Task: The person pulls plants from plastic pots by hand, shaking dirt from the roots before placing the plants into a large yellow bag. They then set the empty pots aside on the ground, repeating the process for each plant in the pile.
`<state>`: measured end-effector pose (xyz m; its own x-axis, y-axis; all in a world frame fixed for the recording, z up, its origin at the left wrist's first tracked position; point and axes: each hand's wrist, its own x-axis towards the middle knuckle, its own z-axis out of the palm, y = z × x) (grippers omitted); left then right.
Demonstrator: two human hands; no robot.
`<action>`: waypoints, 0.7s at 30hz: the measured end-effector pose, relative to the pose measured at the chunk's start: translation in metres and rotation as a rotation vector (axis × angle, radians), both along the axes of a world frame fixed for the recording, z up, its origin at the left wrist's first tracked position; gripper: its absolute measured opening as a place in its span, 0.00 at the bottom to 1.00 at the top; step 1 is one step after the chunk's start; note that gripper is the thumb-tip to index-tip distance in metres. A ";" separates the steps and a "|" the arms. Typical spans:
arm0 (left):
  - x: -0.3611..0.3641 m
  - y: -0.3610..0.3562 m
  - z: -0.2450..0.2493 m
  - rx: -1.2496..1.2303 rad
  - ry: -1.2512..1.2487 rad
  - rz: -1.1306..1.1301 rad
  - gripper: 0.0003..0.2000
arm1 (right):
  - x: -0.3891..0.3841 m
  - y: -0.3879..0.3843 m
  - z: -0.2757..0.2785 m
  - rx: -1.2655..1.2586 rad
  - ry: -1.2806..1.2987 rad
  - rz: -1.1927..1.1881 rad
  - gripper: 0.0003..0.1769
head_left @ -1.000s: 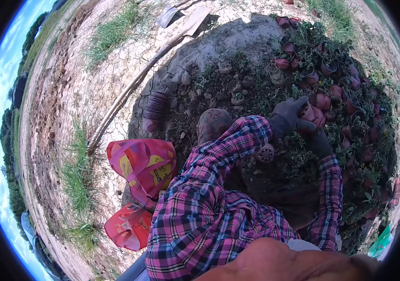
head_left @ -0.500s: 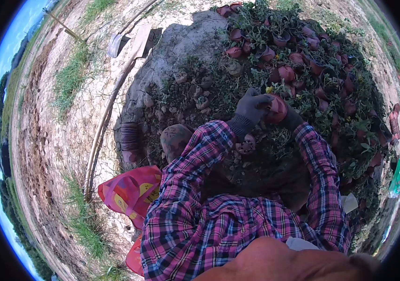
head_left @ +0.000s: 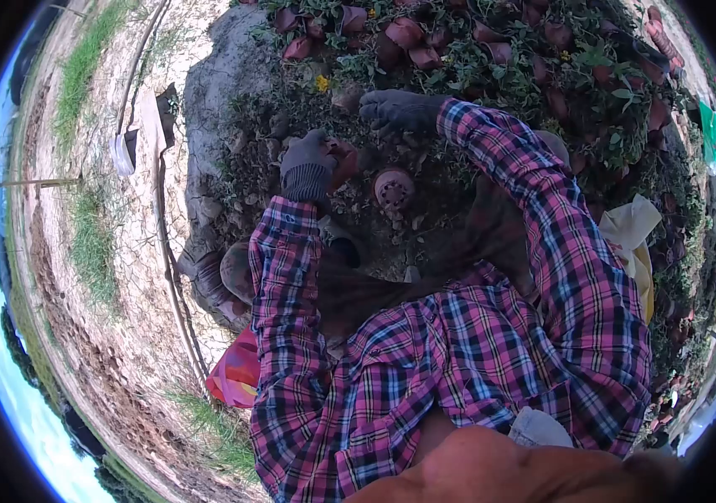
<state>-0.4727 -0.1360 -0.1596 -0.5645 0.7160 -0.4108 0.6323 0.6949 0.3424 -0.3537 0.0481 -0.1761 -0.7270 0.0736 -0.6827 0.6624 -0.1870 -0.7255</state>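
Note:
My left hand (head_left: 306, 159), in a grey knit glove, is closed on a reddish-brown plastic plant pot (head_left: 343, 164), held low over the soil. Part of that pot is hidden behind the glove. My right hand (head_left: 400, 110), gloved in dark grey, reaches leftward with its fingers extended and nothing visible in them. Just past its fingertips is a dull brown soil-covered lump (head_left: 346, 97). Between and below my hands, a plant pot with holes in its base (head_left: 394, 189) rests upside down on the ground.
Many reddish pots (head_left: 405, 33) lie among leafy plants ahead and to the right. Clods of soil (head_left: 249, 138) cover the ground by my left hand. A long-handled tool (head_left: 165, 226) lies at left, near a red bag (head_left: 235, 369). A pale bag (head_left: 630, 225) sits at right.
Both hands were together at a reddish pot. Now they are apart: my left hand has drawn left with the pot, and my right hand is off it. The view has also shifted.

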 end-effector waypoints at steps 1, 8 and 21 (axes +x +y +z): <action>0.011 0.000 -0.005 -0.023 -0.031 -0.050 0.22 | 0.012 0.003 -0.016 0.129 0.045 0.179 0.38; 0.096 -0.011 -0.073 -0.051 -0.162 -0.262 0.28 | 0.106 -0.052 -0.089 0.601 0.140 0.614 0.62; 0.119 -0.039 -0.164 0.139 -0.163 -0.215 0.39 | 0.114 -0.102 -0.149 0.818 -0.118 0.379 0.60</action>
